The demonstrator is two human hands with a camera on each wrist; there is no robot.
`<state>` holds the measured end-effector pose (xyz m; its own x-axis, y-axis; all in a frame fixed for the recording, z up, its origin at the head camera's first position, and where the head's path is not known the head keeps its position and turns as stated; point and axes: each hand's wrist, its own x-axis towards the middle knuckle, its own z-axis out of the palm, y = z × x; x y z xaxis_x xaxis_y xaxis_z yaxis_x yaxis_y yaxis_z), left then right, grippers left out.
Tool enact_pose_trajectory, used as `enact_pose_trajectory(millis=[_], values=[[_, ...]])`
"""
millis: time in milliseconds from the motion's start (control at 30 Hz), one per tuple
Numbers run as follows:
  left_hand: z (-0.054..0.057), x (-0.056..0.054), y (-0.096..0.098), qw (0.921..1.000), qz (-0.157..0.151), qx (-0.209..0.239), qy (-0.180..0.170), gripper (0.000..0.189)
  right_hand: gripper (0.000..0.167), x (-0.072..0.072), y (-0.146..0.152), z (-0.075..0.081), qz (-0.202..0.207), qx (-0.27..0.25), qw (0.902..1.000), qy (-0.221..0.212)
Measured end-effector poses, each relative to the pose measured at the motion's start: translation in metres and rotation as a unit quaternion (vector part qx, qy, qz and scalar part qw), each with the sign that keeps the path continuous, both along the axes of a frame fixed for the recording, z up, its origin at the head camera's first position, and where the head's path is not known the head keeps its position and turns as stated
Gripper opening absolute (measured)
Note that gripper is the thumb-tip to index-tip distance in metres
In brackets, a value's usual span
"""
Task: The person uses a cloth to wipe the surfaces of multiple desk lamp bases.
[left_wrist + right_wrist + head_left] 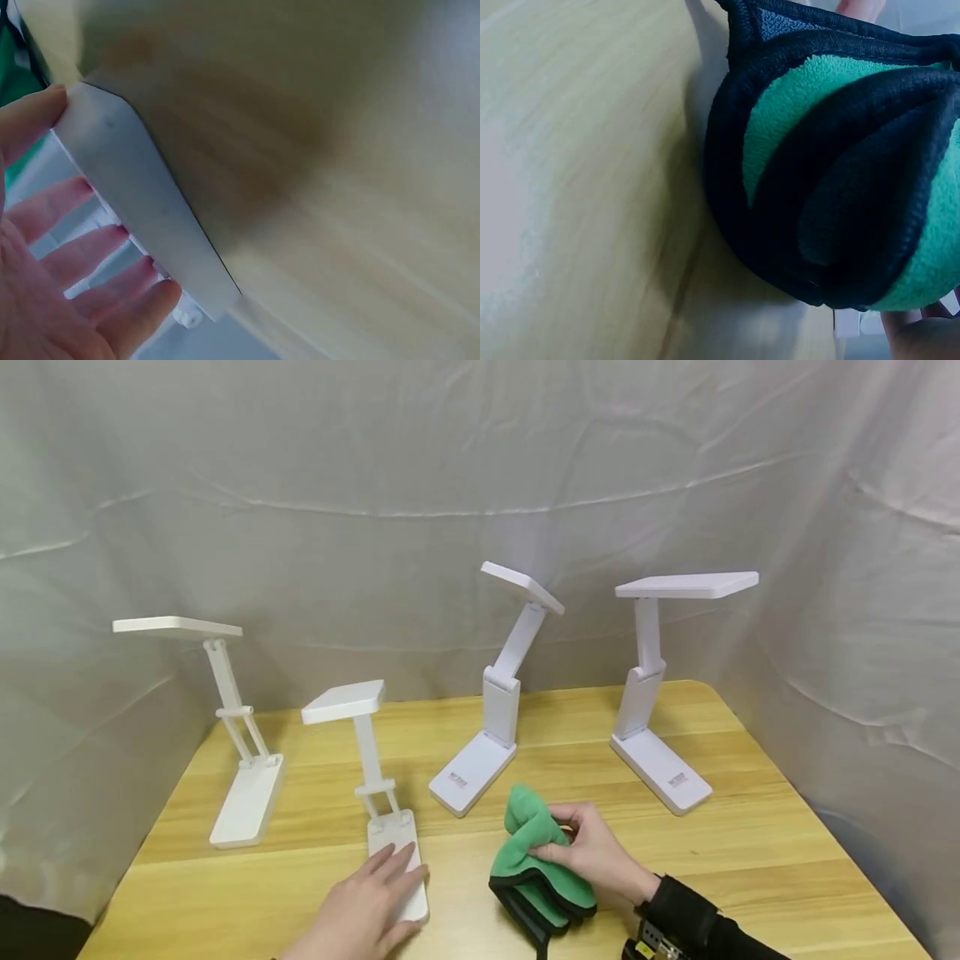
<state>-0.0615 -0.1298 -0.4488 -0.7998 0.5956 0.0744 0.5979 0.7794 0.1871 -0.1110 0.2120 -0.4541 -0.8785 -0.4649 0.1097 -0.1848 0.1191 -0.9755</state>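
My left hand [365, 906] rests on the flat base [411, 902] of a white folding desk lamp [367, 752], its fingers fairly straight and spread. From the left wrist, the base's side [146, 187] shows, with the thumb near one corner and the fingertips along the top edge. My right hand [592, 852] grips a folded green cloth with black edging [532, 843], thumb in front and fingers partly hidden behind. The cloth's layered folds [795, 112] fill much of the right wrist view, close over the wood.
Three more white desk lamps stand on the wooden table [300, 893]: one at the left [247, 802], one at the back middle [476, 768], one at the back right [660, 768]. A grey fabric curtain [420, 593] hangs behind and around the table.
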Motion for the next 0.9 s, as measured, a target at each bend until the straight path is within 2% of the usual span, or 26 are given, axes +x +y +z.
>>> enact_pose_trajectory(millis=[133,267,367,500,700,900], values=[[0.000,-0.016,-0.021,0.9993,0.027,0.022,0.013,0.054,0.039,0.001,-0.002,-0.002,0.003,-0.005,1.0000,0.001],[0.002,-0.043,-0.051,0.9985,0.051,0.018,-0.012,0.055,0.039,0.001,-0.005,-0.003,0.012,0.002,0.9999,0.001],[0.002,-0.064,-0.073,0.9981,0.050,0.022,-0.028,0.058,0.038,0.000,-0.008,-0.004,0.018,0.006,0.9998,0.007],[0.002,-0.085,-0.093,0.9987,0.029,0.026,-0.031,0.060,0.039,0.000,-0.010,-0.004,0.020,0.004,0.9998,0.007],[0.005,-0.099,-0.104,0.9980,0.023,0.029,-0.052,0.060,0.039,0.000,-0.012,-0.003,0.012,0.006,0.9999,-0.003],[0.004,-0.106,-0.106,0.9984,0.018,0.032,-0.042,0.060,0.041,0.000,-0.014,-0.001,0.010,0.007,0.9999,-0.003]])
